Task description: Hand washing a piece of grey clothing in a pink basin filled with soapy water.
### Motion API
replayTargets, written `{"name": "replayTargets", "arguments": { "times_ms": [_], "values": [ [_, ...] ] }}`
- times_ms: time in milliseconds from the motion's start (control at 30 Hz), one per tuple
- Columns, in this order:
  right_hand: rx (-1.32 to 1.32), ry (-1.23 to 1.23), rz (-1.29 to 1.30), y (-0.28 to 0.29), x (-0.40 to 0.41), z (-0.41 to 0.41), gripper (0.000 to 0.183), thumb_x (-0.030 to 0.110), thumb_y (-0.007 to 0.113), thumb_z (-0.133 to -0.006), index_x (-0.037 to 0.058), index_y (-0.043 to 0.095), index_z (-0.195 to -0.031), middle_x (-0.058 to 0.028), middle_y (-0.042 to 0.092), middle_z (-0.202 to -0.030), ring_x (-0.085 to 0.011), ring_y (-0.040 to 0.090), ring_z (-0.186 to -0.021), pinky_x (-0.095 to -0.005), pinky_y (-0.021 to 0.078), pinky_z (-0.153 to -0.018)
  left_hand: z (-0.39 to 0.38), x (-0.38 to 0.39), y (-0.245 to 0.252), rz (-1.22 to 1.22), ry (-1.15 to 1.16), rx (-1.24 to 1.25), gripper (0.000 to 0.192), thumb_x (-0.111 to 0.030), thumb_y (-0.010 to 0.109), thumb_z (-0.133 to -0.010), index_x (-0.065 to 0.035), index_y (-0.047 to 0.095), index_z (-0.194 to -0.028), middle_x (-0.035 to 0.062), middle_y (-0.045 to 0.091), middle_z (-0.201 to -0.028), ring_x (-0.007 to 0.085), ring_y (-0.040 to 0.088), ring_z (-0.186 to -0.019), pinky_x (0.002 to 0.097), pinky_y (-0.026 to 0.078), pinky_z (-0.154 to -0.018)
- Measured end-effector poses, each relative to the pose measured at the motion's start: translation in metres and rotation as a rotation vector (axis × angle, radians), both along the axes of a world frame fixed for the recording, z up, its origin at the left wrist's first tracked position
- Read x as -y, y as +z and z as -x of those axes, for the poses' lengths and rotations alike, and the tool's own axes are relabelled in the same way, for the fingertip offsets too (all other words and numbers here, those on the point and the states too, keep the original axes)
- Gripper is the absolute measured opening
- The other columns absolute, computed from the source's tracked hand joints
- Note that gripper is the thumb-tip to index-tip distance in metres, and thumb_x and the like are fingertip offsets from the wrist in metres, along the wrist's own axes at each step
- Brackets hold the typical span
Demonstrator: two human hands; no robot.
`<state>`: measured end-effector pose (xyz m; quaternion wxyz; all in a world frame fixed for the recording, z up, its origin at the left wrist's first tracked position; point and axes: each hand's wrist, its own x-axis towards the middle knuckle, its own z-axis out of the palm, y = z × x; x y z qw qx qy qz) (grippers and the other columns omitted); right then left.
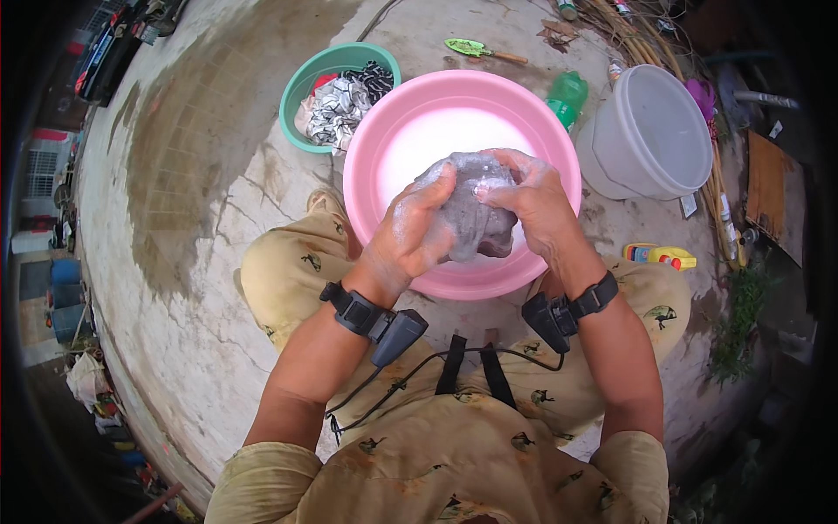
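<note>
A wet grey cloth (473, 208) covered in suds is bunched between my two hands, above a pink plastic basin (366, 131). My left hand (422, 226) grips its left side, the thumb pointing up. On the other side my right hand (530, 196) clasps the cloth, with foam on the fingers. The basin stands between my bent legs, and the liquid in it looks white and bright. Black straps with cabled devices are fastened round both wrists.
A green tub (286, 111) of crumpled clothes (337, 108) touches or nearly touches the basin at upper left. Beyond lies a green trowel (468, 47). To the right are a green plastic bottle (568, 98), a translucent white bucket (619, 154) and a yellow bottle (674, 257).
</note>
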<state>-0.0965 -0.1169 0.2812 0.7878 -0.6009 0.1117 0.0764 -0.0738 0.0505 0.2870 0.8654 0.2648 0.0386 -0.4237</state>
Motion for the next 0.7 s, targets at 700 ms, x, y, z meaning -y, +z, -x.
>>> {"name": "replayTargets", "arguments": {
  "times_ms": [700],
  "values": [
    [-0.053, 0.123, 0.329, -0.032, 0.016, -0.003, 0.016, 0.005, 0.056, -0.085, -0.0034, 0.066, -0.094, -0.0078, 0.064, -0.090, -0.0145, 0.054, -0.079, -0.0276, 0.0453, -0.074, -0.007, -0.024, 0.004, -0.008, 0.069, 0.018, 0.048, -0.034, 0.044, -0.096, 0.0019, 0.041, -0.128, 0.0176, 0.050, -0.127, 0.0304, 0.052, -0.115, 0.0455, 0.042, -0.098]
  ]
}}
